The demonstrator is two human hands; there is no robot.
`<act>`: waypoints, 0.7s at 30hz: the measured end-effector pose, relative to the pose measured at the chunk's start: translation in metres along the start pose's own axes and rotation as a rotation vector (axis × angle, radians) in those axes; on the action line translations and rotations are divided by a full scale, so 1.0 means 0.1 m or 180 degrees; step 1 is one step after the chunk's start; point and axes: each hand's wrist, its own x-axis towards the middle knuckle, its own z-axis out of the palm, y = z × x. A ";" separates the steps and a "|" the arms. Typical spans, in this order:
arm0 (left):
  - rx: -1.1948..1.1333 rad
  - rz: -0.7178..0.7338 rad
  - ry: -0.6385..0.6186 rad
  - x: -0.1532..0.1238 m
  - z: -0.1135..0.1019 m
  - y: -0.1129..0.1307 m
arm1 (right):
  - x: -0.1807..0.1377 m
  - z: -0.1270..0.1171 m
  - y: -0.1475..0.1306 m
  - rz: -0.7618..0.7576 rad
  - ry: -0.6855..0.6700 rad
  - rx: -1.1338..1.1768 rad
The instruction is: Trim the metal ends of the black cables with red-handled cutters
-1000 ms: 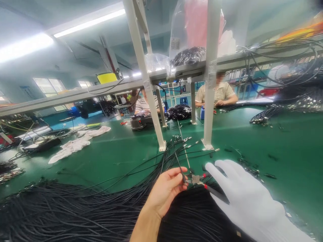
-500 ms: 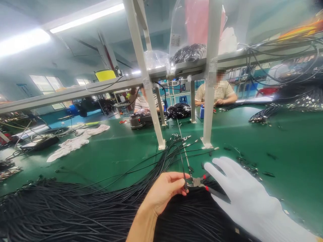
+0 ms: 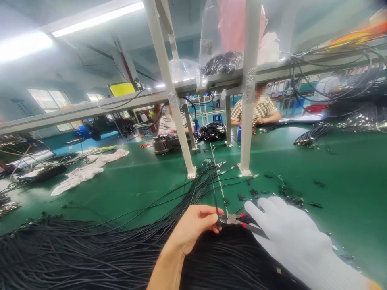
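Note:
My bare left hand (image 3: pixel 191 231) pinches a thin black cable (image 3: pixel 214 197) between thumb and fingers, low in the middle of the view. My right hand (image 3: pixel 287 237), in a white glove, grips small cutters (image 3: pixel 237 220) with red-and-black handles. The cutters' jaws meet the cable right at my left fingertips. Both hands hover over a big heap of black cables (image 3: pixel 90 253) lying on the green table (image 3: pixel 347 173).
White frame legs (image 3: pixel 246 121) stand on the table just beyond my hands, carrying a shelf with bagged cables (image 3: pixel 223 62). Cut cable scraps (image 3: pixel 287 197) lie to the right. White cloths (image 3: pixel 87 171) lie at the left. Two people sit working at the far side.
Both hands have dropped slightly lower and nearer, still joined at the cable. More cut scraps show on the table beyond the glove.

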 end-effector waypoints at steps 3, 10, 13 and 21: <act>0.0125 0.0058 0.0040 0.02 -0.01 -0.04 | 0.01 -0.04 -0.04 0.0169 -0.0236 0.0016; 0.0056 0.0040 0.0037 0.03 -0.03 -0.04 | 0.00 -0.01 -0.05 0.0190 -0.0386 0.0009; -0.0107 0.0030 0.0102 0.01 0.00 -0.02 | -0.01 0.03 -0.07 0.0229 -0.0382 0.0065; -0.1062 0.0126 0.0319 0.06 0.02 -0.06 | -0.05 0.08 -0.05 0.0880 -0.0057 0.0093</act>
